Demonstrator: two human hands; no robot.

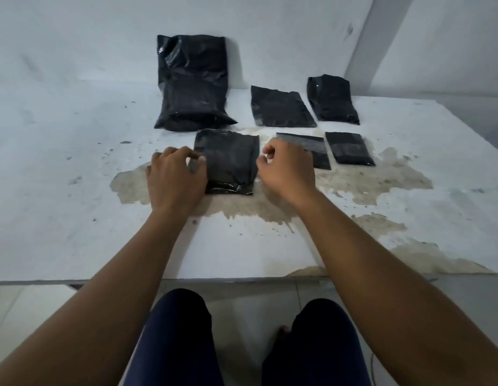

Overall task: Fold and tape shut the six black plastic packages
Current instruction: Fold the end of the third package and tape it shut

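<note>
Six black plastic packages lie on the white table. The nearest package is folded flat in front of me. My left hand has curled fingers and thumb pinching its left edge. My right hand sits just off its right edge, fingers curled, with nothing visible in them. This hand covers part of a flat package. Another small package lies further right. At the back are a medium package, a bulkier one and a large bag leaning on the wall.
The table's paint is worn through in a brown patch around the front packages. A white wall rises right behind the back row. The table's near edge runs above my knees.
</note>
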